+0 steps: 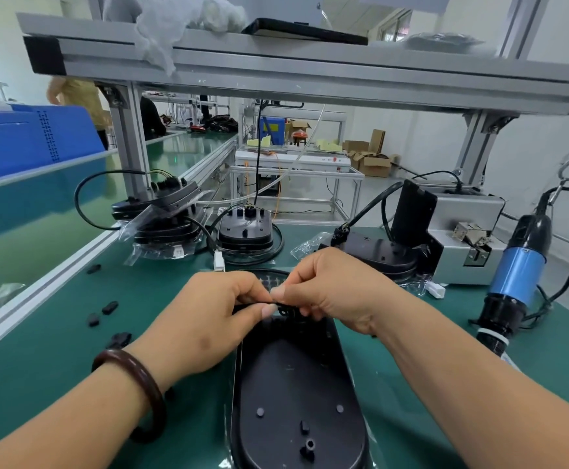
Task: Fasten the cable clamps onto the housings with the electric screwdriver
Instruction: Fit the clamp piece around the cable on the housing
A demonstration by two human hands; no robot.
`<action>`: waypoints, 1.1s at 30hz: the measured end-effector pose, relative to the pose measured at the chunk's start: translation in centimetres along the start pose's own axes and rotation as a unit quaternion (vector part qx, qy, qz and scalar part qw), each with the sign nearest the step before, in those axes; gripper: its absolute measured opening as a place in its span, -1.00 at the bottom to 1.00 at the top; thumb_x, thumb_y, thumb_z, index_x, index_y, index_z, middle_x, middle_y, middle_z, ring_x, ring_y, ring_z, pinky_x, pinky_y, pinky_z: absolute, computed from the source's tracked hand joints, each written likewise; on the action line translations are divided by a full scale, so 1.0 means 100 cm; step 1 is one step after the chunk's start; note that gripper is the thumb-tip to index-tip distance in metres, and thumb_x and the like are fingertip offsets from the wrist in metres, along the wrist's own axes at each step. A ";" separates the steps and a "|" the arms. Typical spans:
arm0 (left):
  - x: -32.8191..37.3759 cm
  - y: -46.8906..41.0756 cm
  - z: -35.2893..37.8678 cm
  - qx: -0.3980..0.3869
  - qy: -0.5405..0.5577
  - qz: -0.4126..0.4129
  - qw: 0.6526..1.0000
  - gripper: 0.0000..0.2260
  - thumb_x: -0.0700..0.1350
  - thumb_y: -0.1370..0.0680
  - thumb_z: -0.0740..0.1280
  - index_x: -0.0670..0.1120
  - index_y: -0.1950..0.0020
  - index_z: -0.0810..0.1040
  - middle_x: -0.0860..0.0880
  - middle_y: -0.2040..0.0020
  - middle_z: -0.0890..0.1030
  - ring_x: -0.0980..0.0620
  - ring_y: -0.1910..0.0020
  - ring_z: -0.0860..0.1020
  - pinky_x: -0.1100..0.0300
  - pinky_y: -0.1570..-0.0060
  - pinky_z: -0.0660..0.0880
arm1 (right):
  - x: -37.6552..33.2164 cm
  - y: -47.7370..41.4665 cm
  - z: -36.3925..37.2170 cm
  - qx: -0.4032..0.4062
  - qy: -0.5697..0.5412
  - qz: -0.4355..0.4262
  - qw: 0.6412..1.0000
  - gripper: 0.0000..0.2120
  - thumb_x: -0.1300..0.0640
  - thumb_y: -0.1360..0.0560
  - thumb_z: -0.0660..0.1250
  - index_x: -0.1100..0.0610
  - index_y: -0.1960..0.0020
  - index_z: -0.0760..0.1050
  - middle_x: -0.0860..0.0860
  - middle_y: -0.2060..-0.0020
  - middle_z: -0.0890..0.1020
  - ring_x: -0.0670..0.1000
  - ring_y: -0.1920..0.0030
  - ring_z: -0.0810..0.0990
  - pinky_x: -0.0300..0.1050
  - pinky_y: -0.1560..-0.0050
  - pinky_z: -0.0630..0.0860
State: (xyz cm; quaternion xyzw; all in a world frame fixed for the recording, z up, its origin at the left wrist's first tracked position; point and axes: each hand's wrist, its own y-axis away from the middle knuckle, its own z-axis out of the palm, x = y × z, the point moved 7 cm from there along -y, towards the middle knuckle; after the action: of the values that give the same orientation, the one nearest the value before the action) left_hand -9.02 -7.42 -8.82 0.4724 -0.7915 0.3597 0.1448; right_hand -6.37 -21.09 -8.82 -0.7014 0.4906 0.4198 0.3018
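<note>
A long black oval housing (293,384) lies on the green bench in front of me. At its far end my left hand (208,319) and my right hand (333,292) meet, and both pinch a small black cable clamp (284,309) between thumb and fingertips, right over the housing's top edge. The electric screwdriver (516,275), blue and black, hangs on its cord at the right, apart from both hands. My fingers hide most of the clamp.
Stacks of black housings with cables stand behind: left (168,218), middle (245,231), right (381,255). A grey screw feeder box (459,231) sits at the right. Loose black clamps (107,309) lie on the mat to the left. An aluminium frame shelf (276,62) runs overhead.
</note>
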 end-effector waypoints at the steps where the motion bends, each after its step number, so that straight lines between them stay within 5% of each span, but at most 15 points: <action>1: -0.001 0.000 -0.001 0.006 0.003 -0.002 1.000 -0.89 -0.07 -0.44 0.46 0.11 0.20 0.56 0.22 0.26 0.63 0.28 0.23 0.58 0.39 0.19 0.48 | 0.001 0.001 0.001 -0.019 0.012 -0.001 1.000 -0.86 0.20 -0.44 0.47 0.18 0.29 0.62 -0.02 0.51 0.48 -0.11 0.47 0.39 -0.27 0.43 0.33; 4: -0.002 0.001 0.001 0.000 0.005 0.002 1.000 -0.86 -0.04 -0.48 0.42 0.11 0.09 0.46 0.24 0.25 0.63 0.27 0.21 0.56 0.44 0.19 0.42 | 0.004 0.003 0.000 -0.053 -0.014 0.001 0.999 -0.90 0.24 -0.49 0.40 0.29 0.11 0.63 -0.03 0.46 0.52 -0.15 0.47 0.38 -0.31 0.44 0.31; 10: -0.005 0.000 0.005 -0.013 0.015 -0.010 1.000 -0.86 -0.05 -0.49 0.40 0.19 0.01 0.58 0.27 0.23 0.63 0.26 0.20 0.58 0.35 0.12 0.49 | 0.015 0.000 0.003 -0.076 -0.147 0.043 0.985 -0.81 0.31 -0.54 0.30 0.20 0.23 0.55 0.03 0.37 0.54 -0.16 0.50 0.39 -0.36 0.53 0.28; 20: -0.008 0.002 0.007 0.002 0.014 -0.007 1.000 -0.92 -0.02 -0.50 0.38 0.19 0.08 0.58 0.23 0.25 0.63 0.20 0.22 0.58 0.18 0.11 0.54 | 0.017 -0.001 0.001 -0.052 -0.082 -0.010 0.995 -0.83 0.29 -0.41 0.48 0.11 0.31 0.57 -0.01 0.44 0.51 -0.14 0.48 0.38 -0.30 0.46 0.30; 25: -0.012 0.004 0.008 0.014 0.008 -0.008 1.000 -0.88 -0.02 -0.50 0.39 0.21 0.08 0.52 0.25 0.27 0.60 0.19 0.29 0.54 0.23 0.19 0.50 | 0.013 -0.002 0.000 -0.034 0.013 -0.009 0.999 -0.93 0.21 -0.43 0.47 0.22 0.17 0.63 -0.03 0.43 0.50 -0.17 0.50 0.35 -0.34 0.46 0.29; 33: -0.011 0.006 0.010 -0.015 0.032 -0.010 0.999 -0.86 -0.14 -0.52 0.37 0.13 0.07 0.59 0.27 0.18 0.63 0.27 0.16 0.59 0.38 0.10 0.49 | 0.002 -0.003 0.004 -0.028 0.131 -0.028 0.991 -0.85 0.20 -0.46 0.41 0.05 0.27 0.57 -0.10 0.40 0.55 -0.25 0.47 0.37 -0.41 0.41 0.31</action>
State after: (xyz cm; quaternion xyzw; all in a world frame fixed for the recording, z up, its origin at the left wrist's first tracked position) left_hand -8.84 -7.25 -10.37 0.4665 -0.7871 0.3608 0.1806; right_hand -6.18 -20.73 -9.20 -0.7720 0.4940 0.3294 0.2271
